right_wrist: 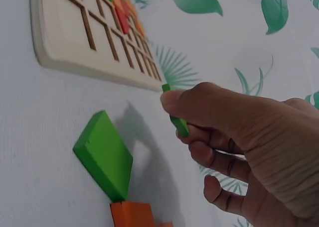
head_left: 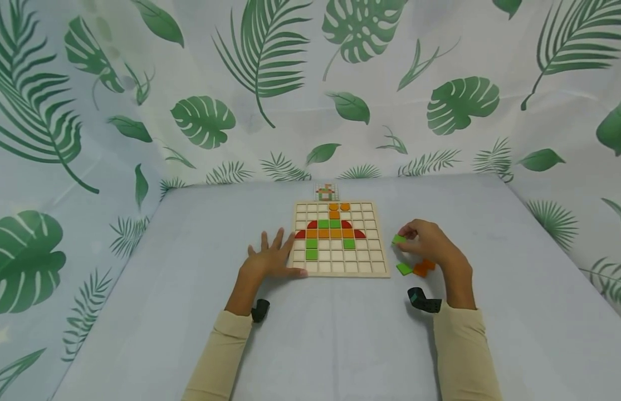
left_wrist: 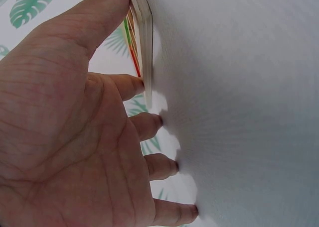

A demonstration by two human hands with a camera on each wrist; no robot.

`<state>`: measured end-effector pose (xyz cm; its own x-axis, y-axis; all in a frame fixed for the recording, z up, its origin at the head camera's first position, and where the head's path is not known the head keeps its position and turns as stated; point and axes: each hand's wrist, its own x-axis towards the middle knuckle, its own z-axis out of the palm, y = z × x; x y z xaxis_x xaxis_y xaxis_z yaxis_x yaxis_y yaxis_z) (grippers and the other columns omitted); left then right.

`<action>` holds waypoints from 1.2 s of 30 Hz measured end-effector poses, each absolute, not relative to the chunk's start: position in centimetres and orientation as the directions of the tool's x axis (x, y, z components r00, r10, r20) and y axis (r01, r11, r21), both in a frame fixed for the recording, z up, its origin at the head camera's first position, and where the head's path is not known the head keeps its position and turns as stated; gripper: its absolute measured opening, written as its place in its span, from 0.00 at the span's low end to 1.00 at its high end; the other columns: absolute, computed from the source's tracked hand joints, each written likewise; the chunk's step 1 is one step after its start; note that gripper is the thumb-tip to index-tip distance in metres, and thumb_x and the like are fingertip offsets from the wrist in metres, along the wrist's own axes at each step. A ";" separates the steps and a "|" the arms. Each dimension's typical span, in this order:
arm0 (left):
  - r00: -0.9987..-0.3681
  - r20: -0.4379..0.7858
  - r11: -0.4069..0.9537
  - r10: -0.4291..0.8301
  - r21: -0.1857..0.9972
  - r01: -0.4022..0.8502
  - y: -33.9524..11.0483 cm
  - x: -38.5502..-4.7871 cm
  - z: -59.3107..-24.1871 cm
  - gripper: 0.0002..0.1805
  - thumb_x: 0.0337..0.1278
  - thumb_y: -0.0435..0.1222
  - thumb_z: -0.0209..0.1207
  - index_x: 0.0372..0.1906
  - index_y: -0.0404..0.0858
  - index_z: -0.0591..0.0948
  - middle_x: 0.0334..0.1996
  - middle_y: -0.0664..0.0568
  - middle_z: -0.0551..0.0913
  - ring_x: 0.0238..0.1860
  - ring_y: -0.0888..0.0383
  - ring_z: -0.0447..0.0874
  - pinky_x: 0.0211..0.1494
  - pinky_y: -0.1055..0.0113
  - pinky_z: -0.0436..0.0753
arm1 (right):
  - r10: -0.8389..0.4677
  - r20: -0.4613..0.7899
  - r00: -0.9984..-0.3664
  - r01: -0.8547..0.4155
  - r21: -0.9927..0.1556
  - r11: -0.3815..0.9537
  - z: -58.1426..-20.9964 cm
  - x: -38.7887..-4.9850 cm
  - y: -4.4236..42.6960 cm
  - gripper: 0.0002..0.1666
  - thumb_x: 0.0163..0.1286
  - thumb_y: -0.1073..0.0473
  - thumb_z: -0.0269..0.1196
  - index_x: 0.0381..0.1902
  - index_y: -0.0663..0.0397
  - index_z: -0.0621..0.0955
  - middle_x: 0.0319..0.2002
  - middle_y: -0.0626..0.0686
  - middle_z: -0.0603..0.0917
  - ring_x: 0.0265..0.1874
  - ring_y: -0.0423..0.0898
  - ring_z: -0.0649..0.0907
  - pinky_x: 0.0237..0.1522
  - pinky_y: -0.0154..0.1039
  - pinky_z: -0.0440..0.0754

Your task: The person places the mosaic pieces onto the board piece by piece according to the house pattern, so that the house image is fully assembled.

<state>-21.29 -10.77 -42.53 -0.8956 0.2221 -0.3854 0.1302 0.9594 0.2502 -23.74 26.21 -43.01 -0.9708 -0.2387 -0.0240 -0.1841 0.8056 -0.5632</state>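
A wooden grid board (head_left: 362, 262) lies on the table, with green, orange and red tiles in some of its squares. My left hand (head_left: 271, 259) is spread at the board's left side, thumb along the front edge and index fingertip at the side; in the left wrist view the other fingertips (left_wrist: 169, 166) touch the tabletop. To the right of the board, my right hand (head_left: 428, 242) pinches a green square tile (right_wrist: 178, 122) between thumb and fingers, held above the table. Below that hand lie a loose green tile (right_wrist: 107, 155) and orange tiles (right_wrist: 134, 214).
A small pattern card (head_left: 327, 192) sits behind the board's far edge. Black wrist cameras (head_left: 423, 301) are strapped to both wrists. Leaf-printed cloth (head_left: 290, 111) hangs behind and beside the table.
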 end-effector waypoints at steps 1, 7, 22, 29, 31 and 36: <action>-0.896 -0.385 0.960 0.222 0.249 0.131 -10.8 -21.3 -42.5 0.58 0.51 0.67 0.59 0.79 0.51 0.43 0.80 0.46 0.34 0.77 0.33 0.27 0.70 0.27 0.44 | -0.244 -0.014 -0.970 -0.193 -0.569 0.799 -42.9 -23.7 26.0 0.16 0.62 0.59 0.67 0.42 0.66 0.82 0.39 0.60 0.83 0.41 0.54 0.79 0.47 0.50 0.79; -0.895 -0.387 0.960 0.223 0.245 0.134 -10.9 -21.5 -42.7 0.58 0.51 0.68 0.59 0.79 0.52 0.42 0.80 0.46 0.34 0.77 0.33 0.27 0.70 0.27 0.44 | -0.323 0.065 -0.944 -0.299 -0.584 0.755 -42.5 -23.7 24.5 0.14 0.62 0.60 0.68 0.42 0.64 0.83 0.39 0.58 0.83 0.42 0.53 0.78 0.49 0.50 0.78; -0.896 -0.387 0.961 0.219 0.246 0.128 -10.9 -21.5 -43.0 0.59 0.50 0.68 0.59 0.79 0.53 0.42 0.80 0.47 0.33 0.77 0.34 0.26 0.71 0.28 0.43 | -0.523 0.070 -0.849 -0.462 -0.578 0.673 -43.0 -24.2 19.0 0.14 0.58 0.59 0.70 0.39 0.61 0.84 0.36 0.53 0.83 0.36 0.46 0.79 0.42 0.42 0.80; -0.898 -0.382 0.961 0.217 0.246 0.127 -10.9 -21.5 -43.0 0.59 0.49 0.68 0.59 0.79 0.53 0.42 0.80 0.48 0.34 0.77 0.34 0.26 0.71 0.28 0.43 | -0.552 0.035 -0.833 -0.481 -0.538 0.692 -43.2 -24.1 17.5 0.14 0.57 0.56 0.73 0.37 0.58 0.86 0.35 0.50 0.83 0.34 0.44 0.78 0.42 0.41 0.80; -0.899 -0.382 0.961 0.216 0.248 0.126 -10.9 -21.4 -43.0 0.59 0.49 0.68 0.59 0.79 0.53 0.42 0.80 0.48 0.34 0.77 0.34 0.26 0.71 0.28 0.43 | -0.566 0.032 -0.823 -0.495 -0.530 0.689 -43.3 -24.2 17.3 0.13 0.57 0.57 0.73 0.37 0.59 0.86 0.35 0.50 0.83 0.34 0.44 0.78 0.42 0.41 0.80; -0.896 -0.388 0.961 0.214 0.248 0.122 -10.9 -21.3 -42.8 0.59 0.49 0.68 0.60 0.79 0.53 0.43 0.80 0.47 0.34 0.77 0.34 0.27 0.71 0.28 0.44 | -0.586 0.025 -0.810 -0.511 -0.520 0.684 -43.5 -24.3 17.0 0.11 0.57 0.59 0.72 0.37 0.59 0.86 0.36 0.51 0.84 0.36 0.44 0.80 0.44 0.44 0.82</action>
<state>-21.35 -10.85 -42.80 -0.8965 0.2138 -0.3881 0.1217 0.9610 0.2484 -24.28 17.00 -43.48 -0.8099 -0.5860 0.0254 -0.5112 0.6840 -0.5204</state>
